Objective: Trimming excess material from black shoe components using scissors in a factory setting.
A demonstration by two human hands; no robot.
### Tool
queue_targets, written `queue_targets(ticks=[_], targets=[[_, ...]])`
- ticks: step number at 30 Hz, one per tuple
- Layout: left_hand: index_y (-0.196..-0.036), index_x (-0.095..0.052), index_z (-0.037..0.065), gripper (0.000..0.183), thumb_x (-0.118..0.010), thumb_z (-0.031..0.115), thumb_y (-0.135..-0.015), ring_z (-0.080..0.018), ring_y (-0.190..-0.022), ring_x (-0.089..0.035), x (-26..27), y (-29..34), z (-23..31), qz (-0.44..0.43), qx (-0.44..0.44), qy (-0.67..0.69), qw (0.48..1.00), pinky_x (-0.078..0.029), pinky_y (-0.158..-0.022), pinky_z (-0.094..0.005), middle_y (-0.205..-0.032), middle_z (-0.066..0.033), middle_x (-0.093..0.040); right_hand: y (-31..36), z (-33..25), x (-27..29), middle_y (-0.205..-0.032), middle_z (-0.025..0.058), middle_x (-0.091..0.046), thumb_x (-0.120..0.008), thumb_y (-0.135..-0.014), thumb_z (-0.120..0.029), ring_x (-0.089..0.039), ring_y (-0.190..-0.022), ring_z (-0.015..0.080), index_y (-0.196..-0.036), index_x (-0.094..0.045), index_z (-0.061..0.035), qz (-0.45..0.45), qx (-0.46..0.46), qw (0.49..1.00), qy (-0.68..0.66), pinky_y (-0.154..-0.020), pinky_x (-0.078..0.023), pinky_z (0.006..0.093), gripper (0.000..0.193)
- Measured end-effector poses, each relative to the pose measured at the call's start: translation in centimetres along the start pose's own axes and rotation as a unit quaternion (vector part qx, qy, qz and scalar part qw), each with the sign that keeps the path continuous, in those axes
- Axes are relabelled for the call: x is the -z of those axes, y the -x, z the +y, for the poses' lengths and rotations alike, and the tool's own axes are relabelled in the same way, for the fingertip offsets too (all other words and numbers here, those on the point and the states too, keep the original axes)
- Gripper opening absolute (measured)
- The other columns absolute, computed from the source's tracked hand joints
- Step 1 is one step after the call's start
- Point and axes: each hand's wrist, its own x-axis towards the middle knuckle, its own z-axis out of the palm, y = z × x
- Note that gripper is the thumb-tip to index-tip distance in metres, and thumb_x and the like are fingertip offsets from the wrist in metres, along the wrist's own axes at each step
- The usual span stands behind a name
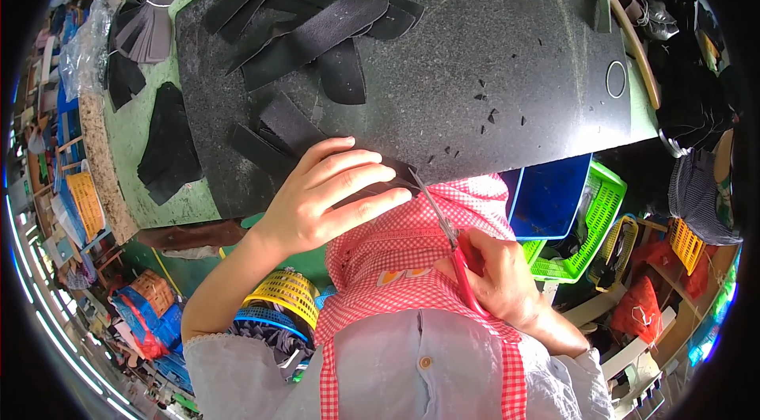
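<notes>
My right hand (505,279) grips a pair of scissors (461,273) with red handles. Their metal blades point up and left, and the tips meet the end of a black strip (404,173) by the table's front edge. Over that strip lie the long fingers of my left hand (321,202), which holds it from the left; the thumb is hidden. Just beyond the left hand, more dark strips (289,123) rest on the black mat (443,48). A larger pile of black strips (317,32) sits farther back. Small black scraps (492,116) are scattered right of centre.
At the far right lies a hammer (633,48) with a wooden handle, near a pale ring (616,79). Tied grey strips (154,20) and a black stack (169,147) lie left. Below the table's edge stand a blue bin (550,194) and a green basket (599,214).
</notes>
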Motion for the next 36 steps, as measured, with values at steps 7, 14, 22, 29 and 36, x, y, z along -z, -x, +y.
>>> queue_targets(ticks=[7, 14, 22, 29, 36], targets=[[-0.106, -0.080, 0.016, 0.030, -0.079, 0.015, -0.077, -0.0225, -0.109, -0.067, 0.0, 0.1, -0.1, 0.001, -0.002, -0.001, 1.000, -0.050, -0.101, -0.0452, -0.113, -0.0019, -0.072, -0.3, -0.1, -0.7, -0.061, 0.0129, -0.060, -0.081, -0.087, -0.040, -0.060, -0.052, 0.0248, -0.082, -0.062, -0.0005, 0.016, -0.009, 1.000, 0.012, -0.054, -0.048, 0.0379, 0.045], [-0.108, -0.079, 0.016, 0.029, -0.078, 0.015, -0.079, -0.0233, -0.111, -0.067, 0.0, -0.1, 0.0, 0.000, 0.001, 0.030, 1.000, -0.051, -0.099, -0.0428, -0.115, -0.0020, -0.070, 0.0, 1.9, -1.7, -0.059, 0.0052, -0.052, -0.078, -0.093, -0.031, -0.044, -0.055, 0.0117, -0.085, -0.063, 0.0012, 0.007, 0.010, 0.987, -0.163, -0.052, -0.039, 0.0339, 0.036], [-0.120, -0.074, 0.012, 0.046, -0.083, 0.023, -0.077, -0.0321, -0.121, -0.060, -0.3, -0.1, -0.4, 0.065, -0.018, -0.052, 0.996, -0.049, -0.100, -0.0487, -0.126, -0.0115, -0.063, -1.6, 2.2, 6.5, -0.065, 0.0075, -0.057, -0.085, -0.085, -0.028, -0.046, -0.064, 0.0075, -0.090, -0.066, 0.0022, 0.191, -0.089, 0.977, 0.028, -0.058, -0.043, 0.0308, 0.036], [-0.092, -0.061, 0.011, 0.047, -0.086, 0.044, -0.069, -0.0345, -0.107, -0.054, 0.7, 1.3, -0.6, 0.028, 0.107, -0.136, 0.984, -0.047, -0.091, -0.0488, -0.108, -0.0095, -0.053, -7.5, 0.8, 16.4, -0.104, 0.0248, -0.070, -0.075, -0.089, -0.030, -0.069, -0.097, 0.0416, -0.126, -0.061, 0.0040, 0.306, 0.018, 0.873, 0.379, -0.086, -0.053, 0.0468, 0.052], [-0.068, -0.052, 0.012, 0.045, -0.093, 0.031, -0.067, -0.0215, -0.052, -0.050, 4.6, 3.2, -1.0, 0.142, 0.086, -0.134, 0.977, -0.038, -0.049, -0.0356, -0.063, -0.0019, -0.049, -10.4, 0.8, 13.0, -0.138, 0.0206, -0.060, -0.073, -0.088, -0.010, -0.059, -0.127, 0.0369, -0.133, -0.060, -0.0005, 0.349, 0.243, 0.867, 0.258, -0.109, -0.047, 0.0421, 0.048]])
